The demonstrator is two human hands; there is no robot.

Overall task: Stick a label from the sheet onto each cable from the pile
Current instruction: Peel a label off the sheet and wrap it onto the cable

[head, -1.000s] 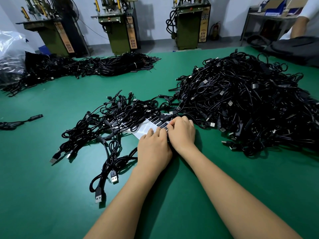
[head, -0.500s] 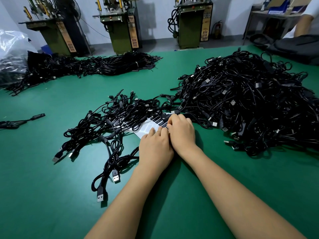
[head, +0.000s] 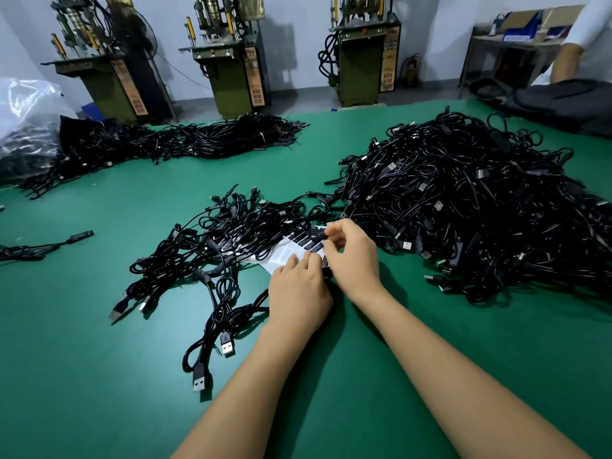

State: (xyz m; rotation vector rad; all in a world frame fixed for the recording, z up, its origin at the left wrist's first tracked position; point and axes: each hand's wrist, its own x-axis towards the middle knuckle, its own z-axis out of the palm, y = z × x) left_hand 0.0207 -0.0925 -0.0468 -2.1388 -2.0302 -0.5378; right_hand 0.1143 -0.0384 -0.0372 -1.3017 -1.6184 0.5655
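Head view: your left hand [head: 298, 293] presses flat on the label sheet [head: 291, 251]; your right hand [head: 352, 251] pinches a black label [head: 318, 236] above it. Green table mat [head: 99, 376]. Big cable pile [head: 480, 210] right, smaller heap [head: 215, 240] left. Three green machines [head: 361, 64] behind.

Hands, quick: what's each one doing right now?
Left hand: fingers resting on the label sheet, holding nothing.
Right hand: fingertips pinching a black label above the sheet.
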